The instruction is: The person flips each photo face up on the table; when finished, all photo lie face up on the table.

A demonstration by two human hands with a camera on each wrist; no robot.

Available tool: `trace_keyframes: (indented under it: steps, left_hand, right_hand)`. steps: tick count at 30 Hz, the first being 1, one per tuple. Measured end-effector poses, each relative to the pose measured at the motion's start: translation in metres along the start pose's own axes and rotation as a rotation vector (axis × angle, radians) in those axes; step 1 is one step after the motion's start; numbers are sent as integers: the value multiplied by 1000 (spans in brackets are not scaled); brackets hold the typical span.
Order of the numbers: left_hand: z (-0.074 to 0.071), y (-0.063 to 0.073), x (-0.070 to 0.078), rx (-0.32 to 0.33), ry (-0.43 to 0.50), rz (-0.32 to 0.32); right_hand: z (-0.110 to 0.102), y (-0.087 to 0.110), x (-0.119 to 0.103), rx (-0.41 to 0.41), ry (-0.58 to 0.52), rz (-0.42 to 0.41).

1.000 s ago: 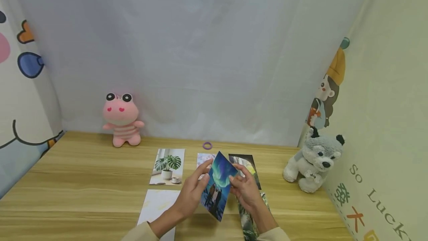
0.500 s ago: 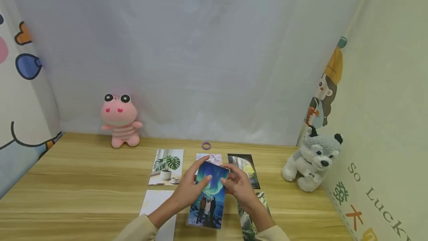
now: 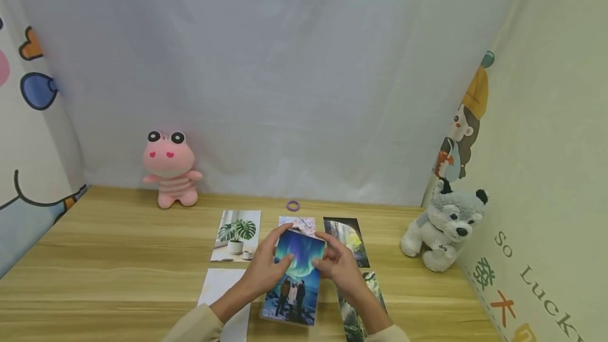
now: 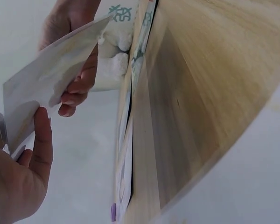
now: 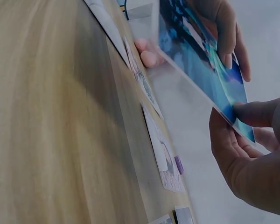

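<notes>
Both hands hold a photo card above the middle of the table; it pictures a blue-green aurora over three people. My left hand pinches its left side, thumb on the picture. The right hand grips the opposite upper side in the same way. A thin pale edge shows along the bottom; whether several cards are stacked there I cannot tell. The left wrist view shows its whitish back, with fingers against it. Behind the hands lies a pink blossom photo, partly covered.
On the wooden table lie a potted-plant photo, a whitish card, a dark-edged photo and a green foliage photo. A purple ring lies farther back. A pink plush and a grey plush dog flank them.
A second ago the aurora card was tilted and turned on its corner. Both hands have lowered and straightened it, so its picture now faces up more squarely. Over the last half second it has barely moved.
</notes>
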State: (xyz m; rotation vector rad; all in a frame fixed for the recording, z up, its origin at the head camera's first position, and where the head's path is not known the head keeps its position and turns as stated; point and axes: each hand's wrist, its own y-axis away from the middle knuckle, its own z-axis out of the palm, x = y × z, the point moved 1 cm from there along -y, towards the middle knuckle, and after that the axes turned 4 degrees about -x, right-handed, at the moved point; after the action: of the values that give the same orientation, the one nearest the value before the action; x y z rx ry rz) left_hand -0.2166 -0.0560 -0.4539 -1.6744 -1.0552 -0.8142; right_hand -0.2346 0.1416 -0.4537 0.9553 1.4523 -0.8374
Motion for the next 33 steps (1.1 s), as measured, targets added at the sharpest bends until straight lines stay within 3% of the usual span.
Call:
trace_keyframes:
  steps: [5,16,26,33]
  left_hand:
    - [-1,-1,-3,24,0,11]
    - [-5,0,-6,53,45,-75]
    - [-13,3,-9,-57,91,-187]
    - [-21,4,-12,-201,6,-218]
  right_hand:
    - [3,10,-2,1,50,14]
    - [9,32,-1,2,122,-6]
    - [5,37,-2,-66,145,-4]
    - [3,40,4,-100,167,3]
